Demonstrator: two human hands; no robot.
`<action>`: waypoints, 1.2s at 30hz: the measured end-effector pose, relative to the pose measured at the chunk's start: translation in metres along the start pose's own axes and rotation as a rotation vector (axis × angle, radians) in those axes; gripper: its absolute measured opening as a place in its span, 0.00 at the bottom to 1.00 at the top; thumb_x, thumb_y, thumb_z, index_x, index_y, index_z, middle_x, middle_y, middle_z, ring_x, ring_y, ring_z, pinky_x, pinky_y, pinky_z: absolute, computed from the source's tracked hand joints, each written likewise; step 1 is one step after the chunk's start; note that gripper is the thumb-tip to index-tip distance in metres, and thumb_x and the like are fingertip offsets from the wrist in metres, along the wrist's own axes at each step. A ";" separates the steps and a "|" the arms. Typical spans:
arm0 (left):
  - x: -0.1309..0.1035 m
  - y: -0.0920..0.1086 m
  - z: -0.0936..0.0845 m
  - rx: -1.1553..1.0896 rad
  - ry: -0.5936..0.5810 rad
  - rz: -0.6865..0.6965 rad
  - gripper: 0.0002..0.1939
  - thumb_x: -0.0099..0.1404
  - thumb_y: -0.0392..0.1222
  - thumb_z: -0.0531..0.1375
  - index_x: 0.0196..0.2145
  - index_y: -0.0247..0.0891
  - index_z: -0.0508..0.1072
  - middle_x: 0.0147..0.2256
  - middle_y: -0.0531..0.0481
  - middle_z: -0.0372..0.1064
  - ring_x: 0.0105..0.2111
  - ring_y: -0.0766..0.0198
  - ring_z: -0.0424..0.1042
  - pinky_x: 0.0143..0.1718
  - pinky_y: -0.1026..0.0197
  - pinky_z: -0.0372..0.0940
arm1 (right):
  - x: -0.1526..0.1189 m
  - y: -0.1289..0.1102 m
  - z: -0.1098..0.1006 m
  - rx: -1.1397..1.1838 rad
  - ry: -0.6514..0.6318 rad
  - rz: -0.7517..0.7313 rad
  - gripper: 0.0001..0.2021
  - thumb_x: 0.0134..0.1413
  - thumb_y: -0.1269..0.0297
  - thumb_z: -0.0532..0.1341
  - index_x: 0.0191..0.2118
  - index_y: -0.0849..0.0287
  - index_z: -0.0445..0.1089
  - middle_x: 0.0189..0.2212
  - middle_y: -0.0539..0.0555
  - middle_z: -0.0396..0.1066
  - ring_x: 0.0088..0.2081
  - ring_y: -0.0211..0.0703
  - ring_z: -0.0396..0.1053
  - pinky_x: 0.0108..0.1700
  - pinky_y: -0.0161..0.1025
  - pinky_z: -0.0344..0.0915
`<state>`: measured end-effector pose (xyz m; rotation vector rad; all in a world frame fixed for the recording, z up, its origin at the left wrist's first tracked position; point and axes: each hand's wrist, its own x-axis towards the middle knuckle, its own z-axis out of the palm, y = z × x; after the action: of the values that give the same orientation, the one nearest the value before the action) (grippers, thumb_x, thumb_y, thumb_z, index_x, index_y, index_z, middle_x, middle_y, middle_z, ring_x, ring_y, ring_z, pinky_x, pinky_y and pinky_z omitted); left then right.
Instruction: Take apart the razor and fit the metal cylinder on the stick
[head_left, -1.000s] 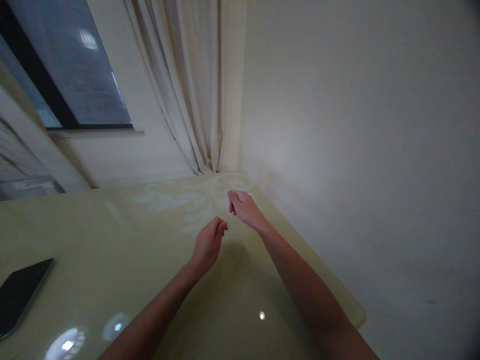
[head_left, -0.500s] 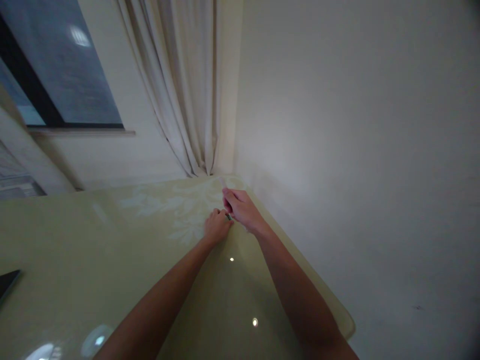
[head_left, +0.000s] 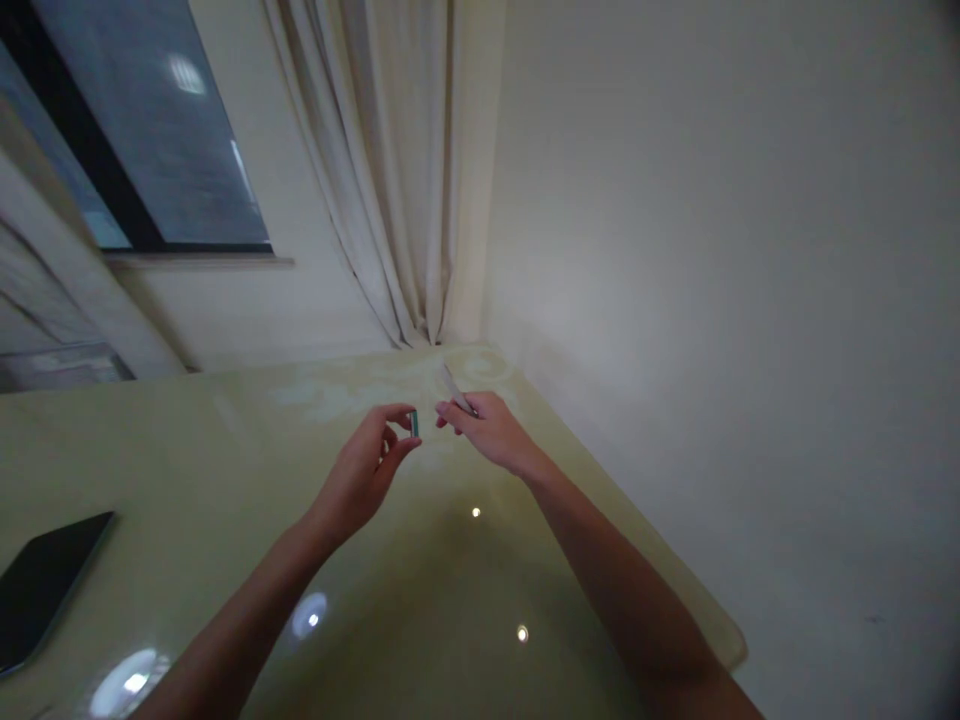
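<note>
Two hands apart, each holding a small item

Near the centre of the frame, the left hand (head_left: 358, 477) and right hand (head_left: 498, 432) had just separated, leaving a gap that brought both held items into view. The left thumb and fingertips pinched a small green piece (head_left: 415, 424) upright. The right fingers were closed around a slim, pale stick-like object (head_left: 456, 388), its tip angled up and left. A dark, flat device (head_left: 52, 585) lay on the glossy table (head_left: 217, 470) at lower left.
</note>
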<state>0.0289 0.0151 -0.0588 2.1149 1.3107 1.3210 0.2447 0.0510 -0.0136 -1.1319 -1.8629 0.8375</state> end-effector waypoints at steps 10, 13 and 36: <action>0.007 0.020 -0.032 0.204 0.104 0.171 0.14 0.74 0.43 0.60 0.55 0.43 0.67 0.43 0.51 0.72 0.32 0.63 0.69 0.39 0.58 0.67 | 0.005 -0.031 0.026 0.380 -0.150 0.008 0.12 0.56 0.54 0.68 0.35 0.59 0.79 0.21 0.46 0.62 0.24 0.35 0.54 0.27 0.34 0.49; 0.008 0.018 -0.037 0.199 0.168 0.147 0.13 0.73 0.44 0.61 0.53 0.42 0.68 0.42 0.51 0.72 0.31 0.64 0.69 0.37 0.59 0.67 | 0.017 -0.038 0.033 0.381 -0.143 -0.008 0.11 0.55 0.55 0.68 0.33 0.59 0.78 0.22 0.46 0.63 0.25 0.36 0.56 0.28 0.34 0.50; 0.000 0.038 -0.043 0.196 0.327 0.183 0.17 0.68 0.53 0.67 0.49 0.42 0.79 0.28 0.56 0.67 0.25 0.67 0.64 0.31 0.63 0.63 | 0.000 -0.038 0.041 0.716 -0.244 0.160 0.12 0.49 0.55 0.70 0.31 0.58 0.74 0.16 0.39 0.51 0.17 0.30 0.42 0.20 0.35 0.36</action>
<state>0.0129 -0.0132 -0.0113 2.2645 1.4506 1.7386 0.1942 0.0305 -0.0012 -0.7414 -1.4545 1.6280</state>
